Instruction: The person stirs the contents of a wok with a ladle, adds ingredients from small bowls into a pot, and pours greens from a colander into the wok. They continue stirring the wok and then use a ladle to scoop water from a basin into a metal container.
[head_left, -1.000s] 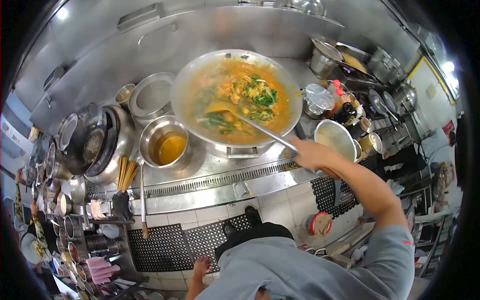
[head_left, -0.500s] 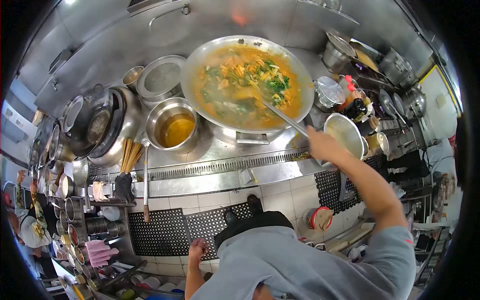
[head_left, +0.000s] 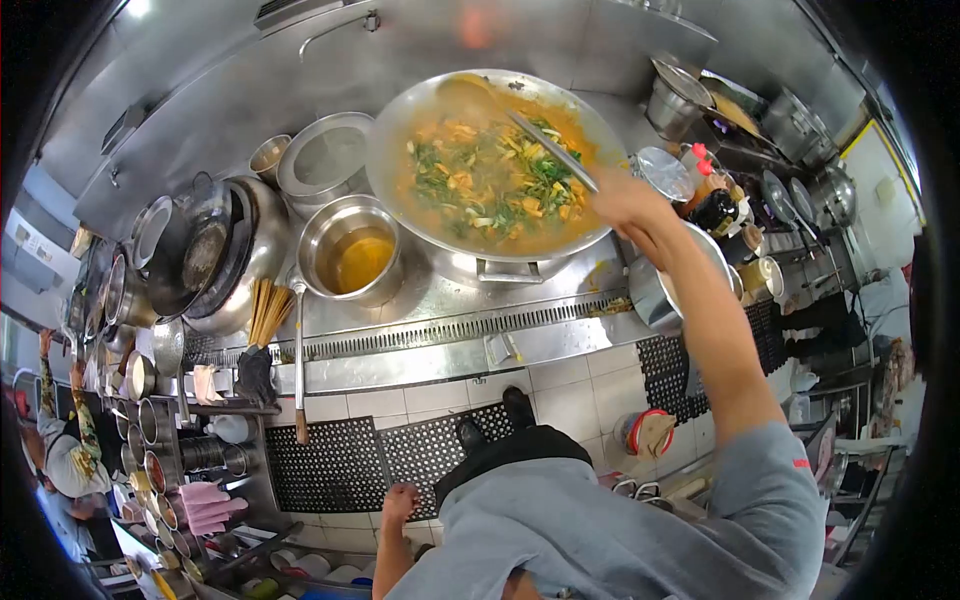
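My right hand [head_left: 628, 212] is closed around the long metal handle of a ladle [head_left: 555, 148]. The ladle's sauce-coated head is at the far left rim of a large wok [head_left: 388, 200]. Leafy greens and orange pieces in orange sauce [head_left: 490, 180] fill the wok, and steam blurs part of them. Down beside my body, my left hand [head_left: 401, 502] hangs with curled fingers and nothing visible in it. A steel pot of yellow liquid [head_left: 360, 260] stands left of the wok. Partly behind my right forearm is another steel pot [head_left: 655, 295].
Sauce bottles [head_left: 715, 210] and a foil-covered bowl [head_left: 663, 175] crowd the wok's right side. A bamboo brush [head_left: 268, 315] and stacked woks [head_left: 210, 250] are at left. A red-rimmed bucket [head_left: 650, 433] sits on the floor. Another person [head_left: 75, 450] is at far left.
The ladle head has moved from the middle of the food up to the wok's far left rim. My right hand has risen with the handle. The greens are spread more widely.
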